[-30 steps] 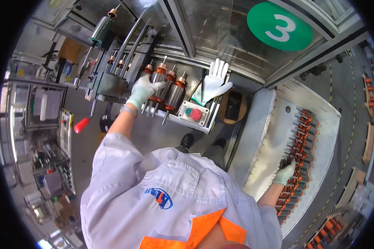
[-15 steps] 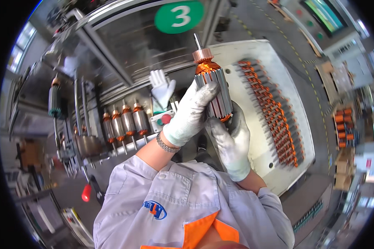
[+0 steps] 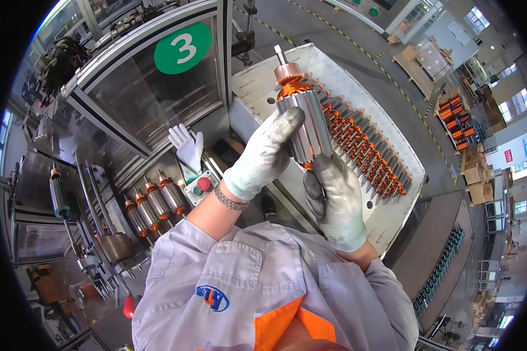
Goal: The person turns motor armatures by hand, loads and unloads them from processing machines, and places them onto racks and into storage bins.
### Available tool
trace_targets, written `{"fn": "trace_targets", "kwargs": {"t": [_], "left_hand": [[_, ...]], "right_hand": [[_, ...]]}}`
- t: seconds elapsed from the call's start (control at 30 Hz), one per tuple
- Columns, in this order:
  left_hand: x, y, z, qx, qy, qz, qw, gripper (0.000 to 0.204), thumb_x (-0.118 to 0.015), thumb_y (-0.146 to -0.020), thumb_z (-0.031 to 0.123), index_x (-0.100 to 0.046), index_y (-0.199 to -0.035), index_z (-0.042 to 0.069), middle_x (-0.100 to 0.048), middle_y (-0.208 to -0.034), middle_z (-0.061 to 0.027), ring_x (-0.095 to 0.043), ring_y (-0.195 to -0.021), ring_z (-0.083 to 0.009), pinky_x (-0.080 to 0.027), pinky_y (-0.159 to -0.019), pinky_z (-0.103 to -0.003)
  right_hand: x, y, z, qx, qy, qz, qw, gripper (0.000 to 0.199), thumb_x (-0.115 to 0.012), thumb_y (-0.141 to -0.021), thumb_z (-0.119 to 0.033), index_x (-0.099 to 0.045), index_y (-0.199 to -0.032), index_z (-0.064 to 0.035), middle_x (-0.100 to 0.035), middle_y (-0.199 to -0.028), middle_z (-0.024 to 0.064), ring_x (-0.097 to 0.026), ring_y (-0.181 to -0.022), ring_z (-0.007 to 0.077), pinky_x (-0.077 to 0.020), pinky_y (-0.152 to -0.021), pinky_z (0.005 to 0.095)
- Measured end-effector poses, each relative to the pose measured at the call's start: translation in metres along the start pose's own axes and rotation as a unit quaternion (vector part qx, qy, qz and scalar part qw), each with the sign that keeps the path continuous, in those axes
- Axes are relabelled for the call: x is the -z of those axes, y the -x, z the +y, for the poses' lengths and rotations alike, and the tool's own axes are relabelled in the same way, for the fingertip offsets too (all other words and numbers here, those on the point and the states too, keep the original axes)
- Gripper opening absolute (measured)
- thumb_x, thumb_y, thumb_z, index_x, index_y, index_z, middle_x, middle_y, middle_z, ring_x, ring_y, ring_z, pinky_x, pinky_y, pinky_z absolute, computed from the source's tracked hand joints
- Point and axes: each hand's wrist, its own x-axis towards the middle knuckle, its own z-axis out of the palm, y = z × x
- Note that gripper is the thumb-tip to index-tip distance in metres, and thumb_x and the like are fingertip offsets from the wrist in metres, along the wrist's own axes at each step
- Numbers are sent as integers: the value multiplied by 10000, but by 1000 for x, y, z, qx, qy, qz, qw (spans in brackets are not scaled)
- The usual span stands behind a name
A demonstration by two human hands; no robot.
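A motor rotor (image 3: 303, 117) with a steel core, copper windings and a shaft pointing up is held upright in front of me. My left hand (image 3: 263, 153), in a grey-white glove, grips its left side. My right hand (image 3: 334, 196), also gloved, holds it from below at the lower end. Behind the rotor, a white tray (image 3: 392, 205) carries a long row of similar rotors (image 3: 363, 146).
To the left stands a machine enclosure (image 3: 152, 88) with glass panels and a round green sign. Three rotors (image 3: 152, 205) sit on a rack beside a button box (image 3: 200, 186), and a spare glove (image 3: 187, 146) hangs above it. Stacked crates stand at the far right.
Both hands moved from the rack and tray to a single rotor, now raised before me. The view swung right, toward the white tray.
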Motion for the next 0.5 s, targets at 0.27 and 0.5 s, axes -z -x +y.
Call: {"fn": "trace_targets", "kwargs": {"t": [0.27, 0.5], "left_hand": [[14, -5, 8, 30, 81, -103, 991, 741, -668, -908, 449, -381, -1446, 30, -543, -1357, -191, -573, -1221, -329, -441, -1068, -469], [10, -9, 0, 19, 28, -25, 999, 696, -678, -904, 453, -442, -1404, 31, -606, -1241, -137, -637, -1073, -259, -511, -963, -421]], "right_hand": [[6, -12, -15, -154, -222, -147, 952, 518, -442, -1004, -539, -556, -1199, -73, -380, -550, -16, -279, -334, 74, -234, -345, 210], [-2, -10, -8, -77, -78, -54, 993, 485, -405, -1019, -526, -513, -1208, -92, -460, -646, 32, -285, -407, 83, -264, -402, 231]]}}
